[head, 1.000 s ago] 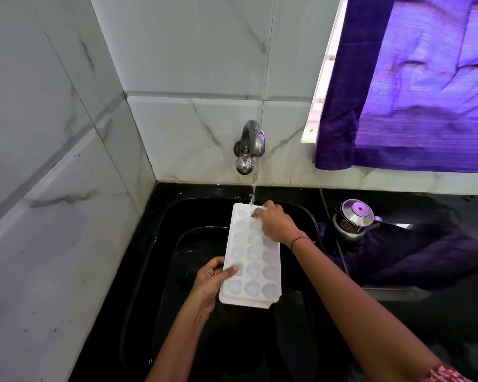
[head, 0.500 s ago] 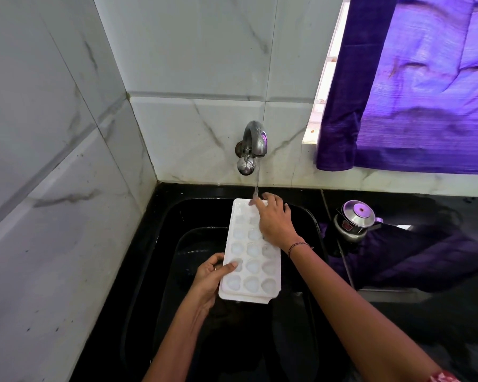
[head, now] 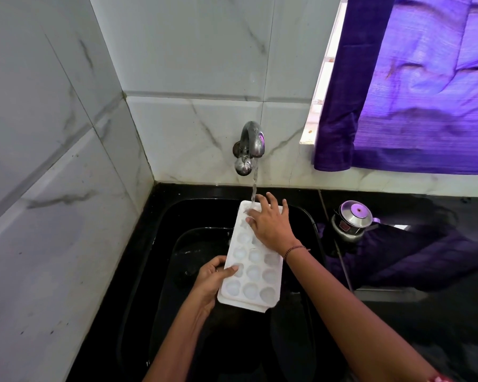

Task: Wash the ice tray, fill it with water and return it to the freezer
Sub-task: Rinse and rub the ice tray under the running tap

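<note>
Ice tray [head: 251, 267] sits over the black sink [head: 313, 224], far end under the running tap [head: 250, 146]. Left hand [head: 211, 281] grips its left edge; right hand [head: 271, 223] lies flat on the far cells, fingers spread

The ice tray [head: 250, 267] is lying over the sink [head: 160, 257], far end under the tap [head: 250, 142], left hand [head: 211, 278] gripping its left edge, right hand [head: 271, 224] resting on its far half.
</note>
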